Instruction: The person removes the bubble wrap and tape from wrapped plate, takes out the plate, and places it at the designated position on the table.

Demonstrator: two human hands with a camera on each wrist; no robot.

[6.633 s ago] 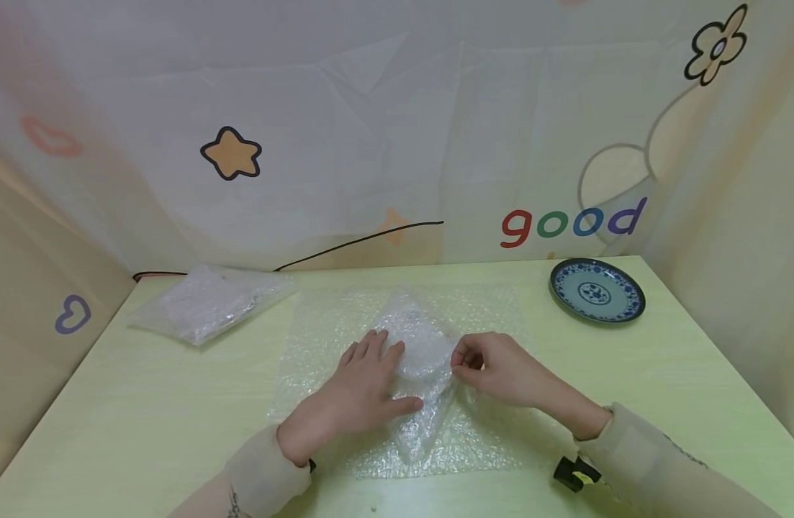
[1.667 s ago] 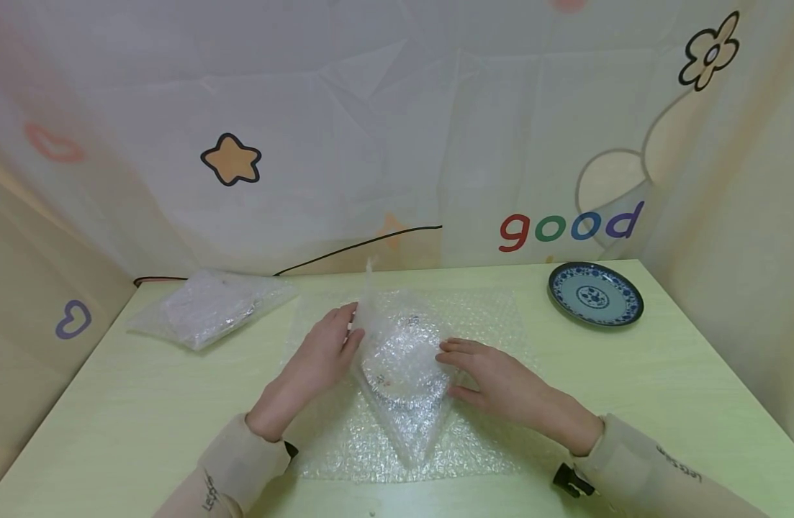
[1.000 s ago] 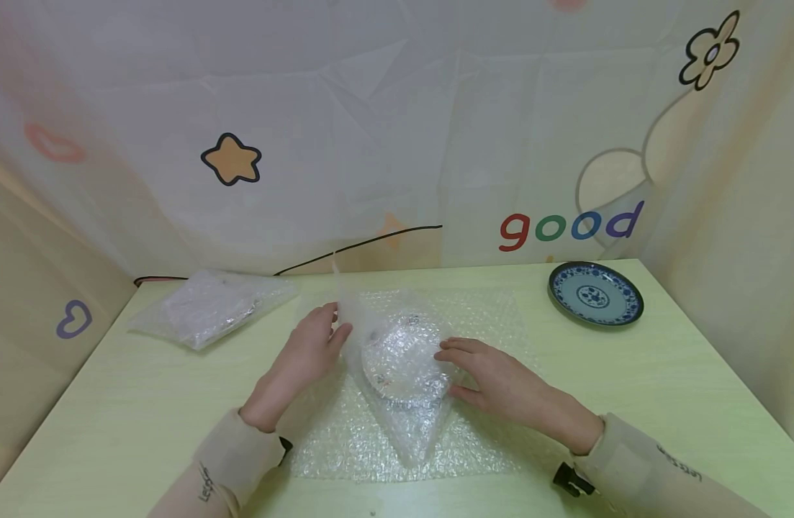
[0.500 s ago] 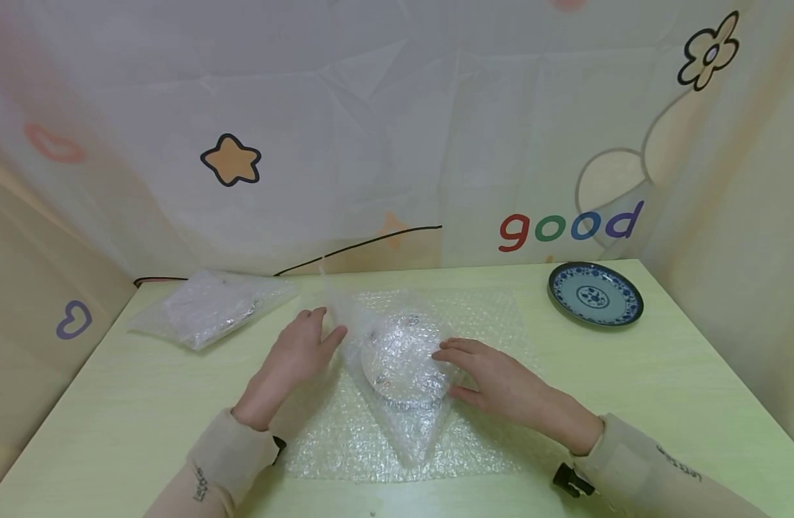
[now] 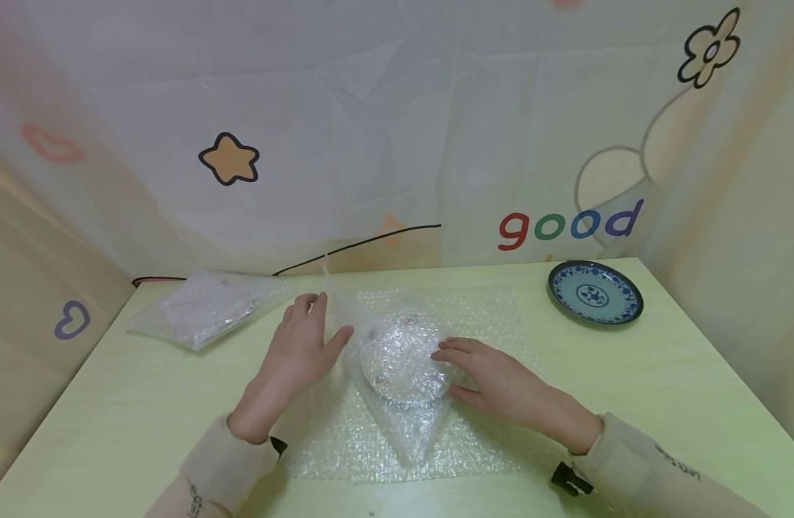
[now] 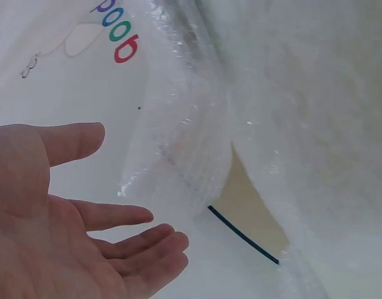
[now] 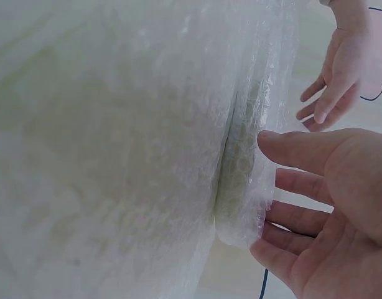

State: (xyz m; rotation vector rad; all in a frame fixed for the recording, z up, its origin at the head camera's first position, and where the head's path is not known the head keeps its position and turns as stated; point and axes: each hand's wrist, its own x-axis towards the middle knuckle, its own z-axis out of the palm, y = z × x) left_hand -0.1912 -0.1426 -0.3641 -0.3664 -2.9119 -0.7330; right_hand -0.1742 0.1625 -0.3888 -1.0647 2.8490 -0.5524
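A pale round plate (image 5: pixel 399 360) with small flower marks shows through the folded bubble wrap (image 5: pixel 412 435), on a larger flat bubble wrap sheet (image 5: pixel 494 450). My left hand (image 5: pixel 296 352) hovers left of it, thumb spread and fingers extended, holding nothing. Beside that hand a loose wrap flap (image 5: pixel 345 309) stands up and leans left. In the left wrist view the left fingertips (image 6: pixel 178 243) are a little apart from the wrap. My right hand (image 5: pixel 500 374) rests against the right edge of the wrapped plate. Its thumb and loosely bent fingers touch the film in the right wrist view.
A bubble-wrapped bundle (image 5: pixel 209 306) lies at the back left of the table (image 5: pixel 111 424). At the back right sits a blue-and-white patterned plate (image 5: pixel 594 293) with a dark rim. A printed curtain (image 5: pixel 371 144) hangs behind the table's far edge.
Earlier the left hand lay on the bundle while the right pinched its edge. The left flap has since come up and tipped left; the left hand has moved left, away from it.
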